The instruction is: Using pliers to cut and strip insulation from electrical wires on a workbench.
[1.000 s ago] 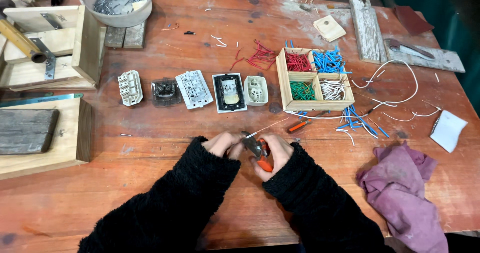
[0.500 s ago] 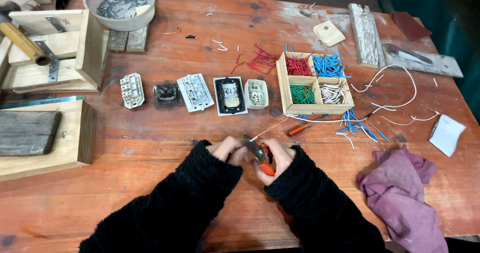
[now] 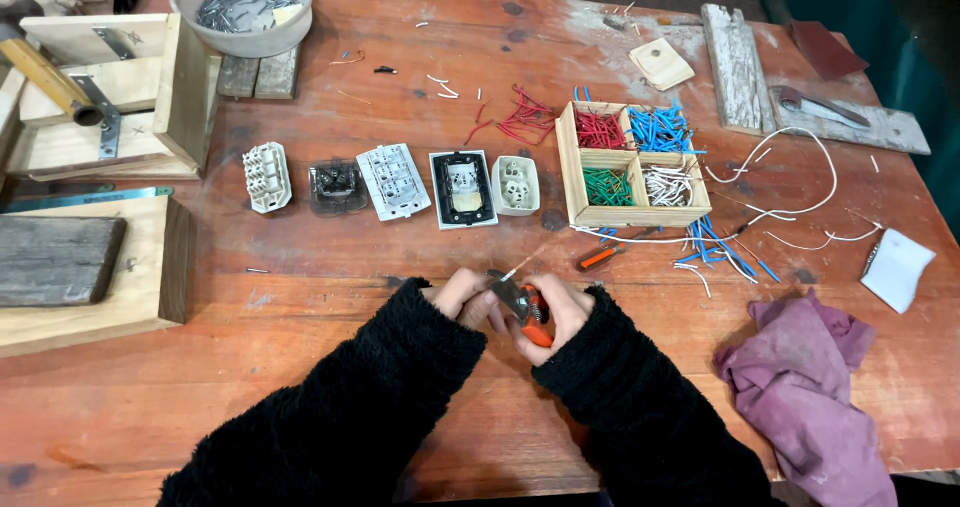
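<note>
Head view: orange-handled pliers (image 3: 527, 310) being gripped over the wooden table (image 3: 330, 267)
The right hand (image 3: 556, 312) is clenched on them; a thin wire (image 3: 508, 273) is being pinched by the left hand (image 3: 467, 297)

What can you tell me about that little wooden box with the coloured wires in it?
The wooden box is a shallow, open tray of pale, unfinished-looking wood, split by a cross divider into four compartments. Each holds short cut wire pieces sorted by colour: red at far left, blue at far right, green at near left, white at near right. It sits flat on the reddish wooden table, right of a row of socket parts. Loose blue and white wires lie beside it. Neither hand touches it.
</note>
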